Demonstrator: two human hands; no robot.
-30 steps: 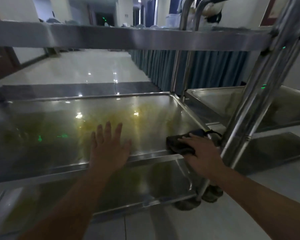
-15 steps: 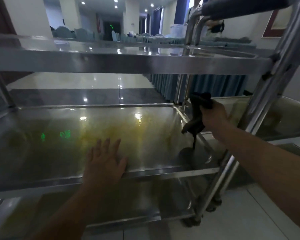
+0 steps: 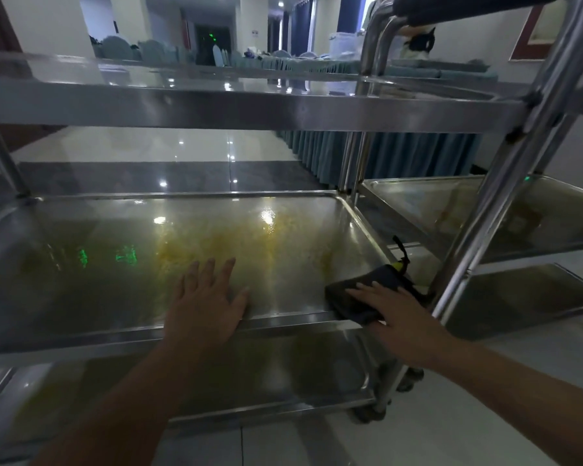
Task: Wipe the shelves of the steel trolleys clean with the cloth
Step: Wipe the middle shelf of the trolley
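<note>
Steel trolley (image 3: 249,111), three shelves, tubular uprights. Middle shelf (image 3: 283,237): shallow tray with raised rim, smeared yellow-green across the centre, glossy with light reflections. Bottom shelf (image 3: 283,375): same yellowish film. Top shelf (image 3: 216,84): shiny, seen nearly edge-on. Dark cloth (image 3: 367,294), folded flat, at the middle shelf's front right corner, overlapping the front rim. Second trolley (image 3: 532,223) just beside on the right, shelves stained too.

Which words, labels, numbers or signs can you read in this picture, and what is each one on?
None can be read.
Green glow mirrored on the middle shelf: blurred, illegible.
Green lit sign over the far doorway: too small to read.
Framed picture on the right wall: no legible text.
Yellow tag on the cloth: too small to tell.
</note>
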